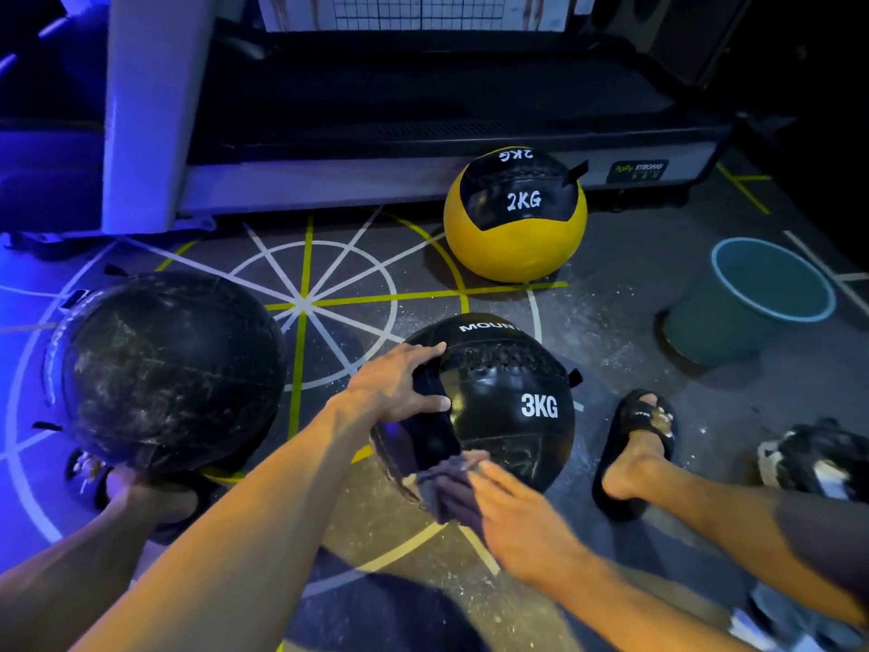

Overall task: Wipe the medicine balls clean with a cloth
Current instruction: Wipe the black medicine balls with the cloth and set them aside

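Black 3KG medicine ball (pixel 512 407) sits on the floor, lower centre of frame. Left hand (pixel 399 383) lies on its upper left side, fingers spread over the top and thumb hooked round a dark strap or flap there. Right hand (pixel 512 515), a bit blurred, presses a bunched grey cloth (pixel 446 487) against the ball's lower left edge, fingers curled round the cloth. White dusty smears show on the ball near the cloth.

Bigger black ball (pixel 164 369), scuffed with white marks, at left of frame, resting over a sandalled foot. Yellow and black 2KG ball (pixel 515 218) upper centre right, just in front of a treadmill base (pixel 423 148). Teal bucket (pixel 752 298) at right, well apart from the 3KG ball. Person's foot in a black slide sandal (pixel 635 444) just right of the 3KG ball. Floor mat (pixel 329 294) has white and yellow lines, speckled with white dust.
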A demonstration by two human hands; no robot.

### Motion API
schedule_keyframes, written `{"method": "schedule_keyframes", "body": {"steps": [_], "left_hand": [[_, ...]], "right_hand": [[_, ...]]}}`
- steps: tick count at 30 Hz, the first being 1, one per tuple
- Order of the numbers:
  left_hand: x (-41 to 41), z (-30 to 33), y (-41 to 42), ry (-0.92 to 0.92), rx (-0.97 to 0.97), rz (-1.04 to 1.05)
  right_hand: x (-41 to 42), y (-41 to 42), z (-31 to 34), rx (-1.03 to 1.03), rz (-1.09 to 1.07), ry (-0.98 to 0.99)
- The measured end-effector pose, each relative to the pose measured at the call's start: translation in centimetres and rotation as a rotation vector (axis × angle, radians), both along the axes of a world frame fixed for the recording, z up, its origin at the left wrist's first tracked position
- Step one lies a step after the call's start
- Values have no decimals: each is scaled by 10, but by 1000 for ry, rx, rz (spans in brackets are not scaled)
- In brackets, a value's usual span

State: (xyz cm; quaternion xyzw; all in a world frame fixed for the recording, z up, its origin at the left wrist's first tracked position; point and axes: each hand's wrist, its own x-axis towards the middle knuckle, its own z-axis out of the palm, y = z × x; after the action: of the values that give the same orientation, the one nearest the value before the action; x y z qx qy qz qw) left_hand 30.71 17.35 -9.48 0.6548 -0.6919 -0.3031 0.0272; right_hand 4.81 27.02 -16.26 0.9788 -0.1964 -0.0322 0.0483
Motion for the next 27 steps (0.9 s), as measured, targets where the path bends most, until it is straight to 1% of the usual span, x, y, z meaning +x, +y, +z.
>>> {"method": "schedule_keyframes", "body": {"steps": [1, 2, 3, 4, 5, 7, 9, 10, 12, 14, 17, 20, 21, 22, 24, 26, 27], "left_hand": [[1, 0, -1, 4, 6, 5], [1, 1, -2, 9, 11, 11], [2, 1, -4, 17, 17, 16], [3, 1, -5, 27, 19, 19], [3, 1, -5, 32, 18, 24], [3, 1, -5, 26, 18, 34], [4, 1, -3, 32, 17, 44], [5, 0, -1, 42, 15, 51], [14, -2, 4, 72, 26, 69], [25, -7, 9, 106, 35, 95], [32, -11, 14, 133, 46, 117], [25, -13, 20, 134, 19, 149], [23, -14, 22, 138, 9, 162], [23, -15, 25, 146, 3, 177], [28, -18, 32, 158, -5, 195], [39, -25, 41, 180, 6, 207], [44, -29, 46, 203, 14, 212]], "right_hand": [[-19, -6, 7, 15, -87, -31], [-31, -12, 15, 71, -205, -121], [-39, -15, 18, 45, -265, -242], [-41, -16, 15, 95, -351, -359], [-36, -14, 12, 116, -467, -458], [-7, -1, 3, 175, -601, -584], [22, 18, -5, 167, -610, -597], [30, 22, -4, 159, -569, -554], [27, 18, 0, 163, -488, -494], [6, 9, -5, 139, -486, -522], [-18, 4, -13, 251, -663, -686], [4, 2, -12, 331, -905, -891], [19, 5, -10, 326, -935, -905], [32, 10, -8, 298, -908, -883], [43, 21, -8, 224, -705, -734], [30, 14, -9, 152, -482, -570], [19, 5, -8, 147, -448, -548]]}}
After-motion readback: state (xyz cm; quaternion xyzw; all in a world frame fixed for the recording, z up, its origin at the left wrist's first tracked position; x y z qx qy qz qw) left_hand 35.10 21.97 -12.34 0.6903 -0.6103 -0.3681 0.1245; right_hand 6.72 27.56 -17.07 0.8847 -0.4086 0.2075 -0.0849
